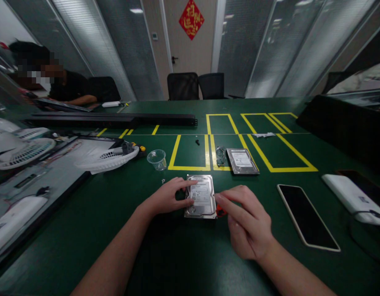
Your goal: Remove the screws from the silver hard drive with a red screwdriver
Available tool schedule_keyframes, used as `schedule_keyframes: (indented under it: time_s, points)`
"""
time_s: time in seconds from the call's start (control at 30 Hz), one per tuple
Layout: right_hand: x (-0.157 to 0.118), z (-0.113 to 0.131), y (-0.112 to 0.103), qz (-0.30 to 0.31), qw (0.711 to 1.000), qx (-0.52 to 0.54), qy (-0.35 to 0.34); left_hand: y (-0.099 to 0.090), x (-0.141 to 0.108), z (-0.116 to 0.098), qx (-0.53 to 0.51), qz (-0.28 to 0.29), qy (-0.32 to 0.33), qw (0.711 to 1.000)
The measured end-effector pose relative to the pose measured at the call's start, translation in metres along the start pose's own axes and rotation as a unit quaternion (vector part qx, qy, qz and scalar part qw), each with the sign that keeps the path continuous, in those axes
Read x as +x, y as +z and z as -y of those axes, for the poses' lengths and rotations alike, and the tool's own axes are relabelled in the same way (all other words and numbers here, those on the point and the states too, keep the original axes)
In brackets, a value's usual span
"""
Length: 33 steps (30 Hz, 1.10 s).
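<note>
A silver hard drive (pixel 205 197) with a white label lies flat on the green table in front of me. My left hand (pixel 171 195) holds it from the left, with thumb and forefinger apart on its top face. At the drive's right edge, my right hand (pixel 247 218) is closed in a pinch. What those fingertips grip, if anything, is too small to make out. A small orange-red thing (pixel 220 211) shows beside the drive, partly hidden by the right hand. Farther back lies a second hard drive (pixel 242 161).
Left of centre stands a clear plastic cup (pixel 157 159). A phone (pixel 307 216) and a white power bank (pixel 355 197) lie at right. White fan grilles (pixel 106 159) and a large panel (pixel 32 181) occupy the left. Yellow tape (pixel 190 168) marks the table. Another person (pixel 72 88) sits far left.
</note>
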State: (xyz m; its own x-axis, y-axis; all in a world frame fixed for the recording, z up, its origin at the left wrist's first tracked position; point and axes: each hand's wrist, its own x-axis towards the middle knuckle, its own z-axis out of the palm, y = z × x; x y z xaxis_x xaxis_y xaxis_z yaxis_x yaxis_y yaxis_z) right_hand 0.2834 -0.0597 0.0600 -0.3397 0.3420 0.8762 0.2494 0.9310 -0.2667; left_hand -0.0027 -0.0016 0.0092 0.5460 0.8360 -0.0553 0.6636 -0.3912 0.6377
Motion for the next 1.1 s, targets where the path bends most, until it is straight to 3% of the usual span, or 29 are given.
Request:
schedule_keyframes:
  time_s: [0.8,1.1]
  points:
    - [-0.0001,0.0003,0.0020,-0.043,0.997,-0.067,0.016,-0.0019,0.0001,-0.0030,0.000,0.003,-0.005,1.000]
    - [-0.0023,-0.0039,0.0081,-0.055,0.998,-0.008,0.010,-0.0014,0.0003,-0.0014,0.003,0.004,-0.002,1.000]
